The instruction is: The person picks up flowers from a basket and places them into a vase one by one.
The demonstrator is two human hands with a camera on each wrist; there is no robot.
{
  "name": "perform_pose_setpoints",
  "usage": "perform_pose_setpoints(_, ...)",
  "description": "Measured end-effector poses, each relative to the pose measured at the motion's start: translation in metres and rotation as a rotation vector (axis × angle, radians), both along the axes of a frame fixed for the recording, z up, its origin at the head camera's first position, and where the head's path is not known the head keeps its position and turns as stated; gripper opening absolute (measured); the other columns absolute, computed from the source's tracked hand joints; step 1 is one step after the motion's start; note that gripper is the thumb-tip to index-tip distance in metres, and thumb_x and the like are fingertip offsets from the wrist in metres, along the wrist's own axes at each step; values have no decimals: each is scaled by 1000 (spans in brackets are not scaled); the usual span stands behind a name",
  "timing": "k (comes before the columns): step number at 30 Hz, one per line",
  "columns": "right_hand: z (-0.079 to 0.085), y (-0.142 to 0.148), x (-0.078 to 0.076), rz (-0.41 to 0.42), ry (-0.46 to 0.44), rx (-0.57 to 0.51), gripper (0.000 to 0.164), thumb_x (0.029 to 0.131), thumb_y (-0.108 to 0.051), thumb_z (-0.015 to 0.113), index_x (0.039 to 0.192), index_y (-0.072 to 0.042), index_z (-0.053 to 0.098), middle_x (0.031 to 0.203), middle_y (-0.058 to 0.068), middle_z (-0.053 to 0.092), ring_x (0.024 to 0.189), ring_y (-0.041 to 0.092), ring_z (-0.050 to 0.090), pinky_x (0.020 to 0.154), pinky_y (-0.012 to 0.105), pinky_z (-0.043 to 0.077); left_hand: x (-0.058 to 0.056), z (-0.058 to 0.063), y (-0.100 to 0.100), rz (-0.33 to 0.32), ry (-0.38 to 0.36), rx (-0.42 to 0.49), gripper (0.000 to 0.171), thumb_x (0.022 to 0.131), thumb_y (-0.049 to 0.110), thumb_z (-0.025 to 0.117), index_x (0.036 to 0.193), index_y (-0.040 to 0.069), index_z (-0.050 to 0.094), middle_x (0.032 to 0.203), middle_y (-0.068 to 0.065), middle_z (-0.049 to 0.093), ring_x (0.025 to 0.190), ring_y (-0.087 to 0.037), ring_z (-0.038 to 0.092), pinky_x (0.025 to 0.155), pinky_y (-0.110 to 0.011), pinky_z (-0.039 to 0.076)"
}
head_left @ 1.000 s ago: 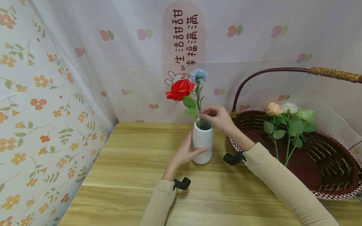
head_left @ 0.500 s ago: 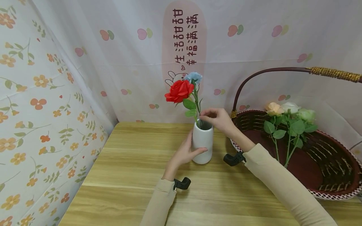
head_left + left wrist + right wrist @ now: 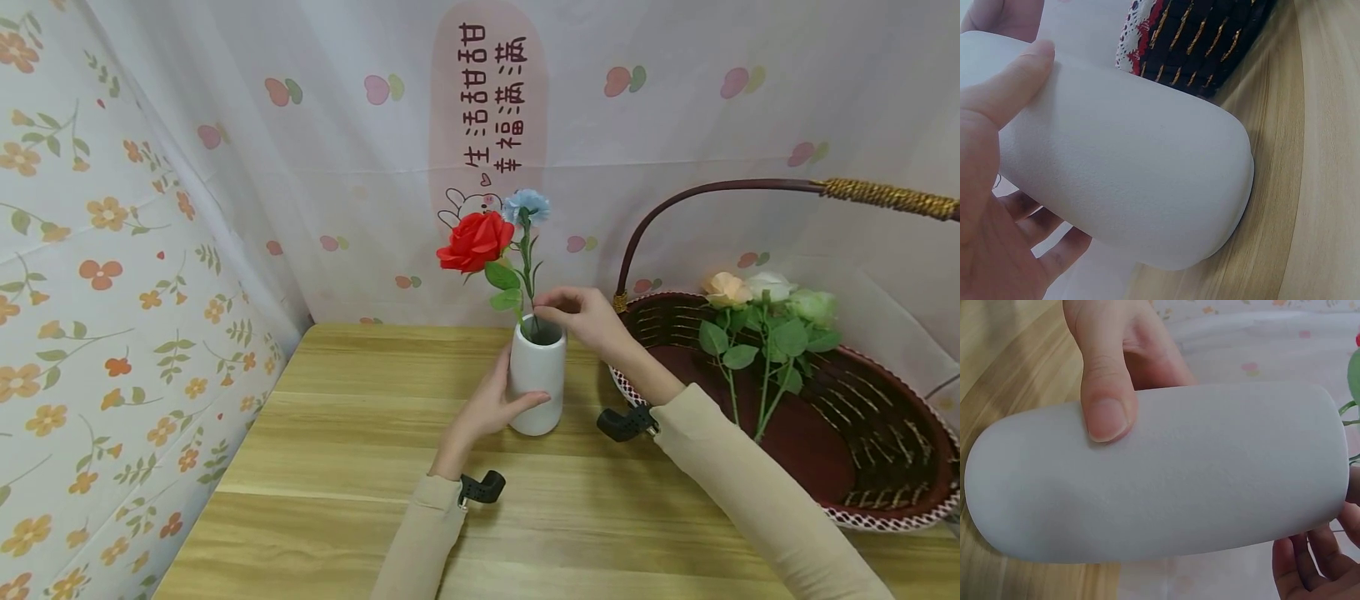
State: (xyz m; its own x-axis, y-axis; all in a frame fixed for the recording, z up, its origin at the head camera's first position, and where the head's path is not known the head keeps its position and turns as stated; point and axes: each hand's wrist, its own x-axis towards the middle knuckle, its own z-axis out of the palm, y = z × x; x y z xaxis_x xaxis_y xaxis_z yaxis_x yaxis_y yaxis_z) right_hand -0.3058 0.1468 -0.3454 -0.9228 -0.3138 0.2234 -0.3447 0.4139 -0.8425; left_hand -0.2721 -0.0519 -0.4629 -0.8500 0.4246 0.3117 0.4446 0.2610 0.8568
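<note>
A white vase (image 3: 538,387) stands upright on the wooden table. My left hand (image 3: 491,402) grips its left side, the thumb lying across the front, as the left wrist view also shows on the vase (image 3: 1129,150). Above the rim, my right hand (image 3: 583,317) pinches the thin stem of a blue carnation (image 3: 527,206) between thumb and forefinger. That stem reaches down into the vase mouth, where its lower end is hidden. Beside it a red rose (image 3: 477,242) with green leaves stands in the vase, leaning left.
On the right is a dark brown wicker basket (image 3: 825,475) with a tall arched handle (image 3: 720,185). Inside lie a peach rose (image 3: 727,289), a white rose (image 3: 770,285) and a pale green rose (image 3: 812,307). A printed curtain (image 3: 360,208) hangs behind the table (image 3: 330,467).
The blue carnation's head tipped left behind the red rose, then swung back right and upright. My right hand shifted very slightly right with the stem. The left hand and vase stayed put.
</note>
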Motion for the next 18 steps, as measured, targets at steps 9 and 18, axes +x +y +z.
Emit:
perform_pose_setpoints(9, 1, 10, 6, -10, 4, -7, 34, 97, -28, 71, 121, -4, 68, 119, 11, 68, 106, 24, 64, 95, 41, 51, 1, 1, 1, -3, -3, -6, 101, 90, 31, 79, 162, 25, 9, 152, -3, 39, 136, -21, 44, 111, -47, 37)
perform_pose_setpoints(18, 1, 26, 15, 5, -8, -40, 33, 99, -24, 68, 123, -3, 64, 120, 15, 66, 100, 22, 64, 86, 33, 55, 2, 3, 1, 4, -17, 11, 101, 89, 28, 80, 162, 28, 11, 152, -3, 41, 136, -20, 44, 113, -46, 36)
